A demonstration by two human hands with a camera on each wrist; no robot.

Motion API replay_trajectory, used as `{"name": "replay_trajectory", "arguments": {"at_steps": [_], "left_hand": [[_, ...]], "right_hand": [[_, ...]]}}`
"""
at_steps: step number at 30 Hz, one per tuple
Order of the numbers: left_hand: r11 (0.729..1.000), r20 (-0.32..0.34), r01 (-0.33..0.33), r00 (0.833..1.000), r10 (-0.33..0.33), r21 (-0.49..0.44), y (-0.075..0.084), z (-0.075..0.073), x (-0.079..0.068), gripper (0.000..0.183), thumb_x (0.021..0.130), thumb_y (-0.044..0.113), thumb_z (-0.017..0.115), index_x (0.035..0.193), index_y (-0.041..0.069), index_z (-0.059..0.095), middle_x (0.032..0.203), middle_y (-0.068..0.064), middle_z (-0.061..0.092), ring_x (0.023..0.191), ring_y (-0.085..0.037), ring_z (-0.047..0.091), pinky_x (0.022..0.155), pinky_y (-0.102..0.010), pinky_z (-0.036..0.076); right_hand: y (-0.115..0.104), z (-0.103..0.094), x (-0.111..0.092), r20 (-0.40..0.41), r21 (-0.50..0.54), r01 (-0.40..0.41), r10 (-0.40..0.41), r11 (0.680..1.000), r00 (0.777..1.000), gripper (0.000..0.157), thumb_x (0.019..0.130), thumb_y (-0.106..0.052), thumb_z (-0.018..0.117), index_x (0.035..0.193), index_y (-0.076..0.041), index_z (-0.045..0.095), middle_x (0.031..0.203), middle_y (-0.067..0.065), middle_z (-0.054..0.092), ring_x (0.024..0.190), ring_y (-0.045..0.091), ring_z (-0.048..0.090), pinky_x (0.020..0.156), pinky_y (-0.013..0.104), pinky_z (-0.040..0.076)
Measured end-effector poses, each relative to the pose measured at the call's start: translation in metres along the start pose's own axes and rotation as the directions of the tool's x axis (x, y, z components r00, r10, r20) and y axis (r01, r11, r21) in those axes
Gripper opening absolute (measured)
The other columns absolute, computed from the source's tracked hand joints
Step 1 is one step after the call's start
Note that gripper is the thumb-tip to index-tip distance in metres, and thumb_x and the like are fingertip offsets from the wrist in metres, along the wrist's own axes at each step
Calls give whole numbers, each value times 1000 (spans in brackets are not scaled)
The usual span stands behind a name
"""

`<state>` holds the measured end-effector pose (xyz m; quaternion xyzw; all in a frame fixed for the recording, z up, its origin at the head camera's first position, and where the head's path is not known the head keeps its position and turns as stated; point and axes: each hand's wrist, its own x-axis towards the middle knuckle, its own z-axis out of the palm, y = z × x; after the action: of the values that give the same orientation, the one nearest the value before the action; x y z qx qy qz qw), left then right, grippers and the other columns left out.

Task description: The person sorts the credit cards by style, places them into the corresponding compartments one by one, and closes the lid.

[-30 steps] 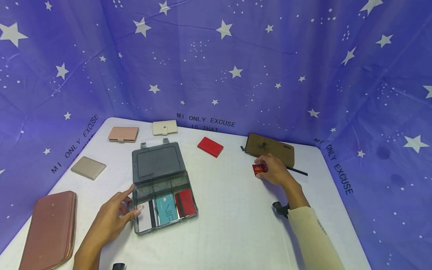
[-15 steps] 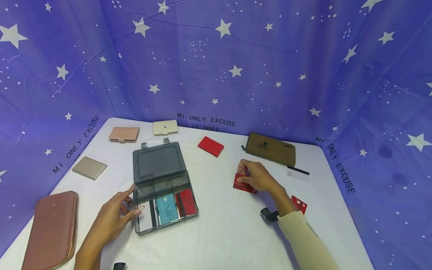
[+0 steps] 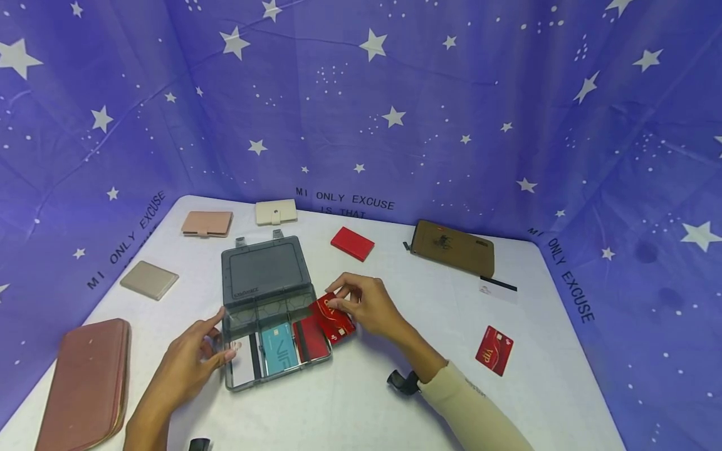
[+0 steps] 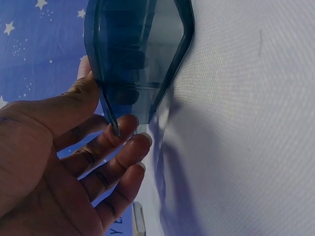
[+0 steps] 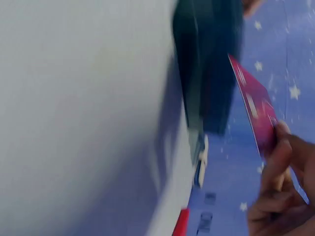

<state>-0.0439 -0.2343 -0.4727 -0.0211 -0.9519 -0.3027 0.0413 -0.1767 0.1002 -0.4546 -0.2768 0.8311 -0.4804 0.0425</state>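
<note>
My right hand (image 3: 366, 304) pinches a red VIP card (image 3: 334, 318) between thumb and fingers. The card is tilted over the right edge of a grey see-through plastic box (image 3: 323, 358), overlapping its right compartment in the head view. In the right wrist view the red card (image 5: 256, 108) stands out from the fingertips, apart from the box (image 5: 206, 64). My left hand (image 3: 188, 360) holds the box at its left side, thumb over the rim. The lid (image 3: 265, 269) lies back. Inside, front compartments hold a white card (image 3: 242, 363), a teal card (image 3: 279, 351) and a red card (image 3: 311, 341).
Another red VIP card (image 3: 494, 351) and a white card (image 3: 498, 289) lie at the right. A brown wallet (image 3: 451, 247), red card holder (image 3: 352, 243), cream wallet (image 3: 276, 213), pink wallet (image 3: 206, 223), beige holder (image 3: 149, 280) and large pink wallet (image 3: 83, 385) lie around.
My right hand has carried the red VIP card left from near the brown wallet to the box's right edge. My left hand has stayed at the box.
</note>
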Motion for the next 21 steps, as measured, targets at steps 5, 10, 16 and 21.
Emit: {"name": "replay_trajectory", "arguments": {"at_steps": [5,10,16,21], "left_hand": [[1000,6,-5,1000,5,-6,-1,-1,0,79,84,28,80,151,9,43,109,-4,64,77,-7,53,65,-27,45],[1000,3,-8,1000,8,1,-1,-1,0,79,84,30,80,150,9,43,109,-4,65,77,-6,53,66,-28,45],[1000,-1,-13,1000,13,3,0,0,0,79,84,29,81,150,8,44,108,-5,65,76,-6,53,66,-28,45],[1000,-2,-16,1000,16,8,0,0,0,79,83,28,81,150,8,43,109,-5,65,75,-4,52,67,-29,45]], "right_hand": [[-11,24,5,-105,19,64,-62,998,993,21,83,-20,81,102,-23,72,80,-10,72,51,14,45,45,21,35],[-15,36,4,-99,42,71,-67,997,993,22,88,-18,76,110,-20,70,83,-6,67,48,10,47,42,22,42],[-12,47,0,-63,-59,49,-53,997,997,22,86,-18,79,105,-22,70,84,-9,65,52,6,48,46,19,42],[-13,51,-1,-71,-152,81,-92,985,993,22,84,-19,81,102,-20,69,84,-10,66,59,7,52,52,18,44]]}}
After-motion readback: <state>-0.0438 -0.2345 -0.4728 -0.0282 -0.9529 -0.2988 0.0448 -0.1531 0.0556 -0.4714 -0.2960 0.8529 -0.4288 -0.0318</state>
